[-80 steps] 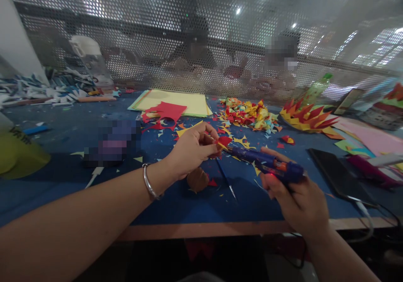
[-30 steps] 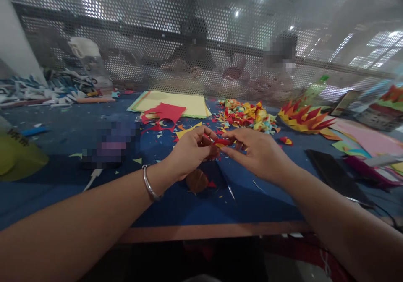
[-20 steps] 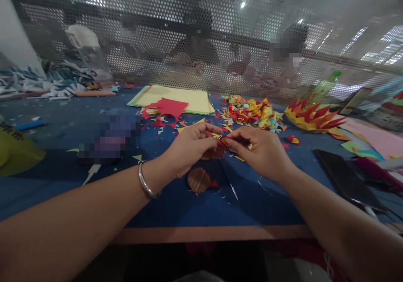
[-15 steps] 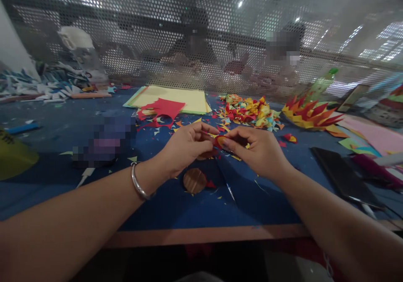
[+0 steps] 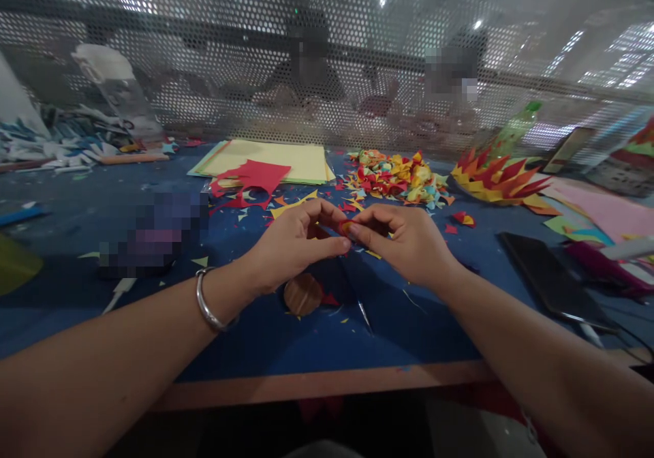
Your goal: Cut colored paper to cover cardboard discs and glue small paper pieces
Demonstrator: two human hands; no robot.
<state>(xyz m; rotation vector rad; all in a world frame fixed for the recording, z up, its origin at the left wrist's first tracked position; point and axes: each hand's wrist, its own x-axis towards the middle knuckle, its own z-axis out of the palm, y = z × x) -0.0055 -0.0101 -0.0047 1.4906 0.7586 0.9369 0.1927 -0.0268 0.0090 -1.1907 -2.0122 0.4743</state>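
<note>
A small red-and-yellow paper piece (image 5: 347, 227) is pinched between my two hands above the blue tabletop. My left hand (image 5: 293, 243) has its thumb and fingertips closed at the left edge of the piece. On the other side, my right hand (image 5: 406, 245) grips it between thumb and index finger. The fingers partly cover the piece, so its full shape is hidden. Below my left hand lies a round brown disc (image 5: 302, 294) with a red scrap at its edge. A thin stick-like tool (image 5: 364, 311) with a pale tip rests to the right of the disc.
A pile of colourful paper pieces (image 5: 396, 175) and a spiky paper form (image 5: 498, 184) lie beyond my hands. Paper sheets (image 5: 276, 151) with a cut red sheet (image 5: 263, 177) sit behind. A black phone (image 5: 552, 277) is on the right; a perforated screen (image 5: 214, 56) stands behind.
My left thumb has straightened and reached right, toward the red-and-yellow paper piece. Both hands still meet at it. The whole view has shifted slightly, with things appearing further left.
</note>
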